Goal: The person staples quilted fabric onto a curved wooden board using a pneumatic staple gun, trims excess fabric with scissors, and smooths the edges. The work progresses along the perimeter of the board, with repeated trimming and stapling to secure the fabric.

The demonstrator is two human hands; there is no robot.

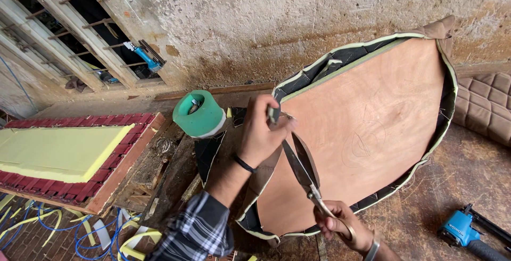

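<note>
A rounded plywood panel [367,128] lies back-up on the workbench, with black fabric and pale green foam edging [340,53] wrapped around its rim. My left hand [262,133] pinches a strip of that edging at the panel's upper left edge and pulls it up. My right hand [340,226] grips the handles of large metal scissors [303,165] near the panel's lower edge. The scissor blades are open and point up toward my left hand. A black band sits on my left wrist.
A green roll [199,114] stands left of the panel. A yellow foam slab on a red quilted piece [64,152] lies at left. A blue power tool [466,229] rests at lower right, another [143,56] on the window ledge. Brown quilted upholstery [487,104] is at right.
</note>
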